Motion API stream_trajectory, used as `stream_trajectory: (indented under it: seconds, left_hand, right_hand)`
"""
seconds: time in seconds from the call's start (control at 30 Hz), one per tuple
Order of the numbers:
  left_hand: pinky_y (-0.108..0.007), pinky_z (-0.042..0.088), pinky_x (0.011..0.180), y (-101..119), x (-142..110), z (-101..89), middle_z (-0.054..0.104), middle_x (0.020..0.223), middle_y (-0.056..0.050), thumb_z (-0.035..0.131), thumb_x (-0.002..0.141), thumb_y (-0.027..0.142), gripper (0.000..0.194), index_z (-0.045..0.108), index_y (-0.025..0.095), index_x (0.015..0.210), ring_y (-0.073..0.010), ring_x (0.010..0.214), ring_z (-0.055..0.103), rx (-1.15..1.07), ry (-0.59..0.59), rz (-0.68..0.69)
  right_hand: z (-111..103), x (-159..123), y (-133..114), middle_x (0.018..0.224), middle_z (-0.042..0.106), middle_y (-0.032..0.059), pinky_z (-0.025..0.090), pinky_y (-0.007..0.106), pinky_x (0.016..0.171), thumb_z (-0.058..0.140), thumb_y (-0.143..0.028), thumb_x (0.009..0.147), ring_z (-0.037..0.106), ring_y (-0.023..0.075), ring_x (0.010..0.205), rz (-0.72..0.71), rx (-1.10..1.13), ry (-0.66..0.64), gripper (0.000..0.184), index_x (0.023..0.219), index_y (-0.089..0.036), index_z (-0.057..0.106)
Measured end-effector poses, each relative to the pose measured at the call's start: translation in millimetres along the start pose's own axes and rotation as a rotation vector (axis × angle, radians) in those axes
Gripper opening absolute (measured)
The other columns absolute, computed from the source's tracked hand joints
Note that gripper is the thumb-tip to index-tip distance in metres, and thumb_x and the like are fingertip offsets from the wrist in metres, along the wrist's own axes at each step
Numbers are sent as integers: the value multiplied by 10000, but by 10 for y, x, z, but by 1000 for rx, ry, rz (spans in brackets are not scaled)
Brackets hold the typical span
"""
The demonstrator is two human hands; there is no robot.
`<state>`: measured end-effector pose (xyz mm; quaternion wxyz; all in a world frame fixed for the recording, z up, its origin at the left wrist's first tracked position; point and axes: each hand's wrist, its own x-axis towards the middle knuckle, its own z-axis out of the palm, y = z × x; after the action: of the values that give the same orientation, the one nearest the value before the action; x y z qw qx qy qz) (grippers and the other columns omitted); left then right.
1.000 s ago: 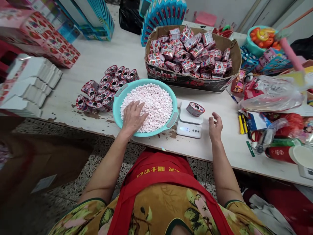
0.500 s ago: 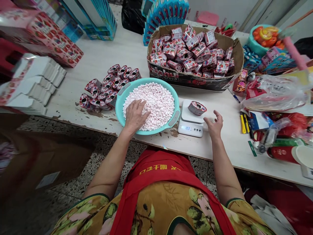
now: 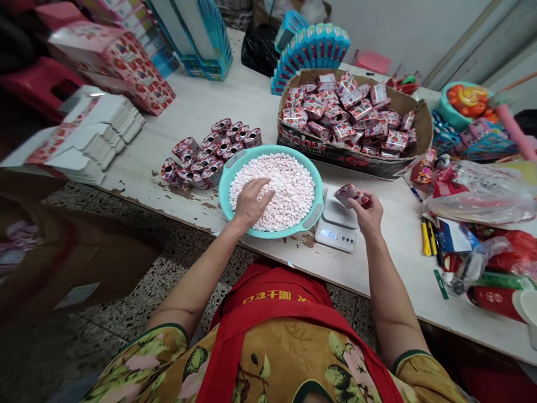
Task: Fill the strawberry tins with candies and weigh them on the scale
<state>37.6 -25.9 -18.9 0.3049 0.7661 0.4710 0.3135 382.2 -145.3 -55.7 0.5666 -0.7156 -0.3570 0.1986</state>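
Observation:
My right hand (image 3: 368, 212) grips a small strawberry-printed candy container (image 3: 349, 194), tilted above the plate of the white kitchen scale (image 3: 337, 238). Thumb and fingers close on its right end. Just left of the scale, a turquoise basin (image 3: 229, 215) is full of pale pink and white candies (image 3: 289, 187). Over the candies lies my left hand (image 3: 251, 204), its fingers apart and nothing visible in them; I cannot tell whether the fingertips touch the candies. Several similar containers (image 3: 210, 154) stand upright behind the basin's left side, dark openings showing on top.
A cardboard box (image 3: 342, 154) heaped with such containers stands behind the basin and scale. Folded white cartons (image 3: 94, 131) are stacked at left. On the right lie a plastic bag (image 3: 482, 190), yellow cutters (image 3: 427, 238) and a red cup (image 3: 495, 302).
My right hand has closed on the candy container and lifted it off the scale plate, tilting it. My left hand stays over the candies. The whole view has shifted slightly.

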Motion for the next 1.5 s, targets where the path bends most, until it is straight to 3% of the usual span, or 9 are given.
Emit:
stream_trajectory:
  seconds: [0.13, 0.27, 0.5, 0.9, 1.1, 1.23, 1.37, 1.43, 1.5]
  left_hand:
    - [-362, 495, 1055, 371, 277, 128, 748, 1200, -110, 692, 914, 379, 307, 723, 181, 1147, -230, 1145, 684, -753, 87, -273]
    - [-326, 539, 875, 660, 632, 325, 745, 927, -71, 600, 987, 515, 364, 735, 179, 1023, -183, 836, 706, -1402, 42, -631]
    - [-308, 550, 817, 516, 807, 364, 646, 670, -18, 544, 1039, 395, 345, 679, 145, 844, -147, 598, 625, -1767, 255, -896]
    - [-268, 548, 711, 447, 807, 360, 620, 639, 15, 692, 919, 211, 138, 631, 143, 815, -112, 536, 591, -1637, 258, -920]
    - [-187, 446, 539, 502, 847, 212, 555, 614, 44, 773, 885, 272, 274, 554, 160, 765, -66, 486, 522, -1617, 256, -789]
    - [-161, 231, 412, 505, 859, 170, 484, 611, 63, 799, 872, 380, 332, 564, 157, 802, -19, 425, 359, -1554, 151, -716]
    - [-206, 332, 487, 348, 725, 140, 498, 634, 26, 724, 897, 438, 336, 590, 177, 733, -73, 495, 419, -955, 30, -486]
    - [-283, 505, 716, 241, 636, 96, 659, 819, -45, 754, 845, 396, 251, 665, 185, 742, -172, 777, 625, -496, -38, -262]
    - [-411, 492, 1018, 142, 564, 41, 727, 1126, -75, 764, 807, 356, 155, 756, 215, 871, -282, 1147, 630, -151, -76, -72]
  right_hand:
    - [343, 213, -655, 961, 707, 20, 557, 358, 849, 845, -499, 663, 654, 185, 848, -179, 171, -84, 496, 1021, -219, 648]
    - [979, 286, -1147, 890, 705, 16, 546, 317, 749, 823, -545, 698, 628, 171, 770, -207, 134, -318, 443, 953, -215, 673]
    - [1589, 377, -1389, 740, 676, 14, 453, 263, 596, 819, -563, 717, 547, 147, 660, -273, -194, -542, 439, 876, -161, 748]
    - [1533, 288, -1279, 739, 676, -10, 479, 257, 558, 956, -540, 471, 572, 140, 643, -11, 42, -598, 602, 848, -170, 668]
    - [1308, 218, -1129, 733, 696, -22, 515, 300, 670, 992, -457, 430, 587, 150, 662, -48, -14, -697, 598, 874, -178, 704]
    - [1188, 65, -1052, 866, 759, 17, 558, 355, 800, 977, -444, 486, 668, 193, 773, -39, 96, -648, 605, 959, -185, 702]
    - [851, -111, -895, 982, 772, 30, 573, 374, 866, 977, -448, 499, 707, 211, 867, -20, 221, -440, 647, 1010, -210, 659]
    - [599, -170, -728, 1042, 768, 35, 573, 388, 900, 979, -451, 497, 713, 223, 927, -17, 250, -286, 676, 1039, -225, 645]
    - [348, -208, -504, 1044, 764, 39, 565, 403, 924, 977, -459, 497, 707, 234, 956, 9, 224, -122, 687, 1050, -224, 646]
